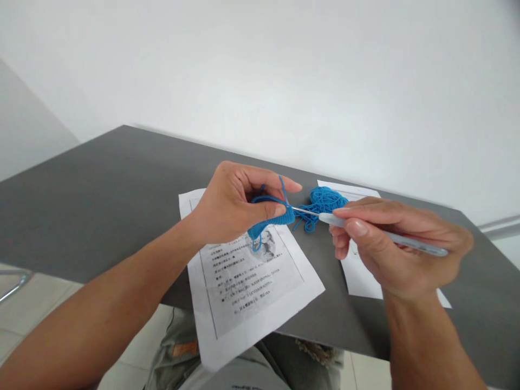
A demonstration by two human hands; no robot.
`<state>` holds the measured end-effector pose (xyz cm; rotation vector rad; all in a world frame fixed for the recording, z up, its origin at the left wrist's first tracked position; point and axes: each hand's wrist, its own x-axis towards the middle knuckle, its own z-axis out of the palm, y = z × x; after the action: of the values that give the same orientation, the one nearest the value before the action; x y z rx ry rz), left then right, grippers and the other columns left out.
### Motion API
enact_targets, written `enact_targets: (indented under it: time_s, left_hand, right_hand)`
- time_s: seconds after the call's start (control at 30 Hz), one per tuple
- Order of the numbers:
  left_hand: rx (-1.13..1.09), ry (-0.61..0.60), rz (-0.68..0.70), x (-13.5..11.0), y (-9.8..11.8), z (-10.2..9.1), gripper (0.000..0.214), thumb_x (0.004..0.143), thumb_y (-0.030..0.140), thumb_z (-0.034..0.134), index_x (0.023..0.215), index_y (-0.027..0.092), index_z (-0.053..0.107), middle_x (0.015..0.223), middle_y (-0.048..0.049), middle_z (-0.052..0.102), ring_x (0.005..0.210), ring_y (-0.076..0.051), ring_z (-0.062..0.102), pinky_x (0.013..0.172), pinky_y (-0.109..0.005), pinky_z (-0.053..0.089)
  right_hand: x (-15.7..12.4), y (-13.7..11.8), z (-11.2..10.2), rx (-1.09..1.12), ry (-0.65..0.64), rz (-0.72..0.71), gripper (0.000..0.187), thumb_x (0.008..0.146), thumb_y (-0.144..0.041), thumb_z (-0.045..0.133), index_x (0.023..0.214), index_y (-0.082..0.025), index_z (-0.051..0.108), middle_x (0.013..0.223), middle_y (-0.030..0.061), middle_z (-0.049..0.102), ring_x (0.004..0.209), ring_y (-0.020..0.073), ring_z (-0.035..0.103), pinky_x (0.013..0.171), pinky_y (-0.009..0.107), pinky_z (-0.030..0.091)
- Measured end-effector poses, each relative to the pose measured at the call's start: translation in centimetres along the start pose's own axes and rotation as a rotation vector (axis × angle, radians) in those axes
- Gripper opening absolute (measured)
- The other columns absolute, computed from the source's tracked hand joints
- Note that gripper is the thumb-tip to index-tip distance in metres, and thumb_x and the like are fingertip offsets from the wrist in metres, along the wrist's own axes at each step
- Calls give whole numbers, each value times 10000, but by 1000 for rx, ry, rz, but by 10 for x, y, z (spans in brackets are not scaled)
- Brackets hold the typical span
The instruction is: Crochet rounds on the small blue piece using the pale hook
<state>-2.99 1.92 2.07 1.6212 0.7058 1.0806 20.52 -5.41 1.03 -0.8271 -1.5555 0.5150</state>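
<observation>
My left hand (pixel 231 203) pinches a small blue crochet piece (pixel 271 219) between thumb and fingers, its index finger stretched out with a strand of blue yarn running up over it. In my right hand (pixel 400 238) lies a crochet hook (pixel 418 245) with a grey handle, held like a pen. The hook's thin metal shaft points left, and its tip meets the right edge of the crochet piece; whether it is through a stitch I cannot tell. Behind the hook sits a loose heap of blue yarn (pixel 327 200), between my two hands.
A printed paper sheet (pixel 255 319) lies under my left hand and hangs over the front edge of the dark grey table (pixel 117 179). Another sheet (pixel 359 276) lies beneath the yarn and my right hand. A white wall (pixel 260 81) stands behind the table.
</observation>
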Motion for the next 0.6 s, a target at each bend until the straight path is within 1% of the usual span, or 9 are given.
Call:
enact_targets:
  time_s: [0.1, 0.17, 0.23, 0.27, 0.3, 0.37, 0.43, 0.5, 0.6]
  left_hand:
    - [10, 56, 3, -1, -1, 4, 184, 727, 103, 841, 892, 168, 890, 824, -50, 841, 664, -148, 722, 603, -246, 568]
    - [3, 101, 15, -2, -3, 7, 196, 738, 118, 853, 920, 177, 896, 857, -51, 845, 665, -143, 714, 593, -240, 561]
    - [-21, 136, 34, -3, -5, 9, 208, 747, 137, 874, 946, 190, 901, 847, -40, 833, 674, -139, 707, 593, -232, 555]
    - [-36, 147, 39, -4, -7, 10, 221, 754, 150, 885, 970, 195, 905, 830, -34, 824, 676, -138, 702, 595, -231, 552]
    - [-53, 152, 41, -4, -8, 11, 244, 759, 164, 898, 1000, 199, 907, 811, -29, 815, 674, -138, 697, 595, -231, 550]
    - [-95, 151, 29, -5, -9, 13, 294, 751, 184, 924, 1044, 200, 909, 790, -26, 806, 666, -142, 692, 594, -237, 550]
    - [-149, 163, 9, -5, -9, 16, 333, 719, 179, 947, 1049, 192, 907, 783, -25, 807, 660, -149, 699, 592, -243, 556]
    - [-197, 197, -14, -6, -8, 20, 360, 689, 159, 954, 1044, 188, 903, 748, -8, 796, 644, -151, 704, 588, -245, 568]
    - [-221, 262, -49, -8, -7, 27, 336, 702, 144, 935, 1032, 192, 897, 723, 13, 790, 628, -147, 712, 597, -252, 593]
  right_hand:
    - [3, 4, 10, 201, 73, 181, 62, 917, -277, 892, 968, -243, 896, 732, 27, 811, 487, 148, 704, 338, 234, 545]
    - [6, 9, 21, 362, 111, 292, 136, 904, -351, 899, 900, -218, 876, 679, 9, 784, 429, 127, 655, 278, 196, 472]
    - [7, 15, 33, 452, 132, 329, 166, 920, -378, 873, 873, -220, 852, 674, -12, 757, 453, 110, 648, 269, 163, 422]
    - [6, 18, 38, 436, 139, 296, 160, 957, -374, 833, 897, -226, 848, 697, -12, 761, 474, 111, 654, 283, 165, 431]
    - [5, 20, 42, 374, 146, 208, 131, 988, -349, 797, 944, -237, 851, 714, -13, 765, 490, 119, 662, 312, 185, 466]
    - [3, 23, 47, 122, 160, -48, 83, 991, -279, 786, 1010, -248, 861, 802, 5, 790, 560, 135, 695, 423, 245, 564]
    - [1, 24, 47, -149, 160, -233, 117, 989, -232, 776, 1057, -261, 866, 919, 31, 814, 695, 171, 750, 583, 322, 646]
    - [0, 24, 46, -286, 160, -282, 155, 1002, -212, 750, 1085, -279, 863, 986, 41, 829, 813, 203, 782, 676, 364, 668]
    - [-2, 25, 48, -246, 211, -258, 176, 1007, -185, 739, 1075, -289, 863, 964, 24, 840, 764, 184, 777, 606, 325, 640]
